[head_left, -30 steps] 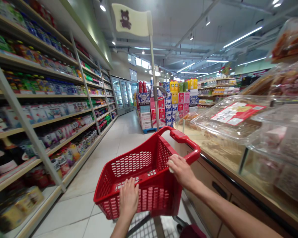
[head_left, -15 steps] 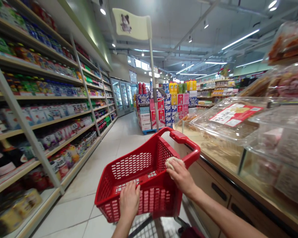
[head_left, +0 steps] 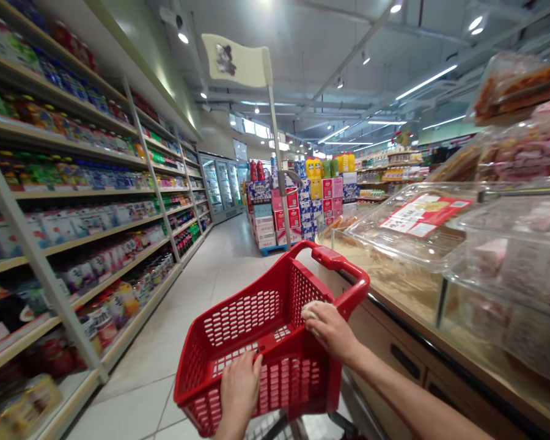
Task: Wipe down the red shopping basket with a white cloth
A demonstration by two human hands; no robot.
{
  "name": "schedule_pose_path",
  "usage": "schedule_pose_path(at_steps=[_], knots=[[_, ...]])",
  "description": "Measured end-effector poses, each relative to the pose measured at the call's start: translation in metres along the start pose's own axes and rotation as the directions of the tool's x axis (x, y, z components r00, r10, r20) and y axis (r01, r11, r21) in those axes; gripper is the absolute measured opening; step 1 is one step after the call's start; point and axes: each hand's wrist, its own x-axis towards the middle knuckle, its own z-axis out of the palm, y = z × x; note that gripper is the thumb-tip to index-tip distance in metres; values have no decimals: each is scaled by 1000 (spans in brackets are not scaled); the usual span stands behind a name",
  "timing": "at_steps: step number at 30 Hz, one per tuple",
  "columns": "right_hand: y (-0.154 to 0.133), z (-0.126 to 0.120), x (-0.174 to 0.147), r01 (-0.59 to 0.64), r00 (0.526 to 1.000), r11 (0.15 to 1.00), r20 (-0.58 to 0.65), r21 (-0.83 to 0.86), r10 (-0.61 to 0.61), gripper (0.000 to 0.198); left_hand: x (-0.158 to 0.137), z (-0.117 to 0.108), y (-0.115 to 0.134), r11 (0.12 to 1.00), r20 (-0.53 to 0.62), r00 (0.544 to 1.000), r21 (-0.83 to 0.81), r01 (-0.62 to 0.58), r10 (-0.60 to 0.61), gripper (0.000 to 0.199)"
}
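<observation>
In front of me stands a red plastic shopping cart (head_left: 242,318) with perforated walls and a handle on its far right side. My left hand (head_left: 241,385) is closed over the near rim, fingers curled into the basket. A pale, crumpled cloth (head_left: 312,310) is bunched under the fingers of my right hand (head_left: 332,333), which presses it on the rim near the handle. A tall pole rises behind the cart and carries a cream flag-shaped board (head_left: 236,61) with a small animal picture. Part of the cart's wheeled frame shows beneath the basket.
Shelves of bottles and packs (head_left: 87,183) line the left side. At the right runs a glass-edged counter (head_left: 394,293) holding clear plastic food boxes (head_left: 421,214). Stacked cartons (head_left: 286,211) on a blue pallet stand ahead. Glass-door fridges (head_left: 220,183) are farther back, beyond the tiled floor (head_left: 211,269).
My right hand and the cloth have shifted slightly left and down along the rim. My left hand sits a little lower in view, still on the rim. The camera view has tilted slightly.
</observation>
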Motion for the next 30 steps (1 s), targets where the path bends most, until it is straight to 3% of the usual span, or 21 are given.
schedule_pose_path(at_steps=[4,6,8,11,14,16,19,22,25,27,30], knots=[[51,-24,-3,-217,967,966,-163,-144,193,18,0,-5,2,1000,33,999,13,15,-15,37],[62,-28,-5,-279,951,939,-194,-203,240,18,1,-6,4,999,38,999,21,24,-25,37],[54,-20,-9,-211,973,951,-145,-225,182,19,1,-7,6,1000,51,998,24,19,-20,37],[32,-7,-13,-11,999,979,-54,-205,0,22,2,-7,5,1000,75,997,21,7,-9,37],[27,-12,-13,29,1000,989,5,-142,-29,20,1,-8,3,1000,75,997,8,13,-14,37],[31,-22,-10,-40,998,998,41,-45,42,18,-1,-8,3,1000,68,997,1,30,-30,37],[36,-31,-5,-252,968,959,23,128,251,21,-5,-8,4,999,54,997,-11,52,-51,37],[43,-32,-2,-394,916,915,-44,83,398,25,-7,-6,6,998,34,998,-24,60,-59,36],[53,-30,-3,-314,949,926,-93,-211,301,24,-8,-4,5,997,27,998,-53,60,-59,36],[59,-30,-7,-185,982,920,-41,-345,182,27,-8,-3,6,995,18,998,-75,59,-57,38],[71,-33,-15,8,994,926,107,-376,34,41,-9,-2,6,994,6,998,-84,64,-63,38]])
